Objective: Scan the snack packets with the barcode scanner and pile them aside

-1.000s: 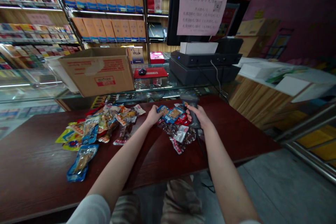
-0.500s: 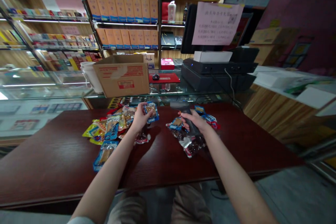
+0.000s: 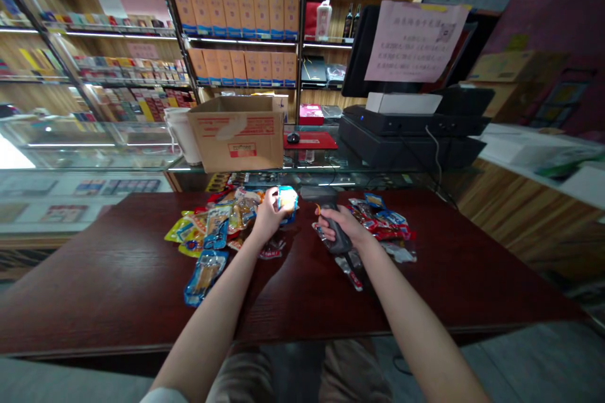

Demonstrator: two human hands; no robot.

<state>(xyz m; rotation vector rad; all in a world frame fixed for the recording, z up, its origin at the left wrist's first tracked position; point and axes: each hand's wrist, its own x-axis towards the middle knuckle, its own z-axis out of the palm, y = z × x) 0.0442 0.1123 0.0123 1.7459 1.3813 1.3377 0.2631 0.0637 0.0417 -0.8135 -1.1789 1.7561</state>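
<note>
Between the fingers of my left hand (image 3: 267, 215) is a small blue snack packet (image 3: 287, 199), brightly lit on its face. My right hand (image 3: 343, 225) is wrapped round the handle of a dark barcode scanner (image 3: 321, 195), whose head points left at the packet. Under my left wrist spreads a heap of snack packets (image 3: 217, 225) in yellow, blue and red. One blue packet (image 3: 205, 276) lies nearer the front edge. Beside and beneath my right hand is a second group of packets (image 3: 385, 219), partly hidden by the hand and scanner.
The dark red table (image 3: 293, 302) carries the packets. Behind it, a glass counter holds an open cardboard box (image 3: 241, 138), a white jug (image 3: 182, 135), a mouse (image 3: 293, 138) on a red mat, and a register (image 3: 406, 132) with a monitor. Stocked shelves stand beyond.
The scanner's head has come level, facing the packet in my left hand, and the packet is now lit up. My view has shifted slightly left.
</note>
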